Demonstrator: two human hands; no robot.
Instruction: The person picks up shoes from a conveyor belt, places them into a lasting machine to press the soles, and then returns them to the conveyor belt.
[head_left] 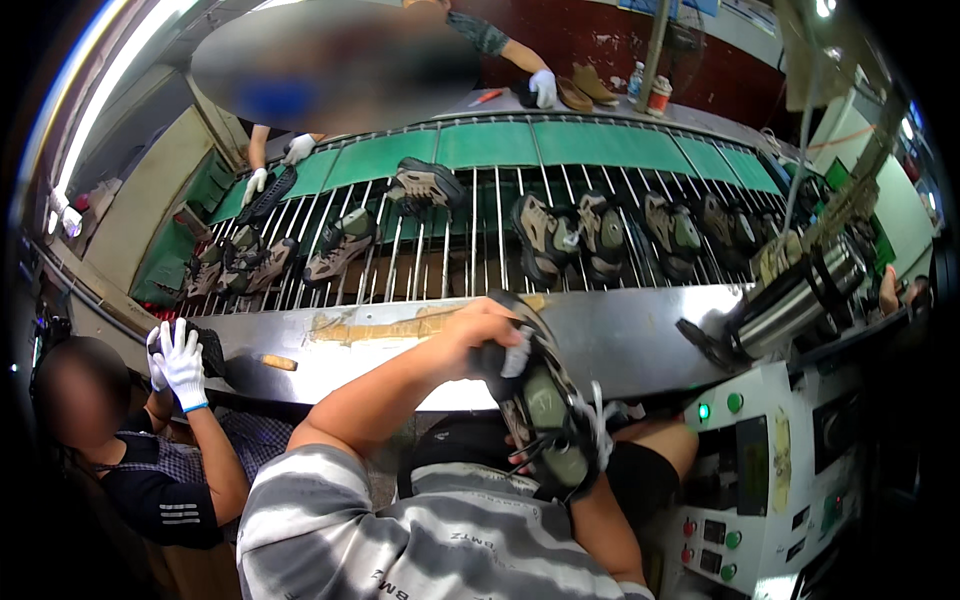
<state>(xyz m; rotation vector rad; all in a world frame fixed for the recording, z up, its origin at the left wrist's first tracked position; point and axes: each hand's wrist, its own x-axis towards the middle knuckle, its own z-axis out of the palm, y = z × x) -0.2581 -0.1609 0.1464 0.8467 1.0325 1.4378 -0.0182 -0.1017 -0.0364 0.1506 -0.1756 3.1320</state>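
Observation:
I hold a green, black and beige sports shoe [552, 425] in front of my chest, tilted, its grey laces hanging loose at one side. My left hand [485, 332] is closed round the upper end of the shoe, with a small pale patch of material by the fingers. From the lower right, my right forearm [607, 530] reaches up behind the lower end. That hand is mostly hidden by the shoe; it seems to grip it from beneath. Just beyond lies the bare metal ledge [400, 300] of a roller conveyor.
Several similar shoes [543, 238] stand on the conveyor rollers. At the right are a shiny metal cylinder [800, 305] and a control box [745, 450] with buttons. A wooden-handled tool [278, 362] lies left. Co-workers' gloved hands [180, 365] handle dark shoe parts at left and across.

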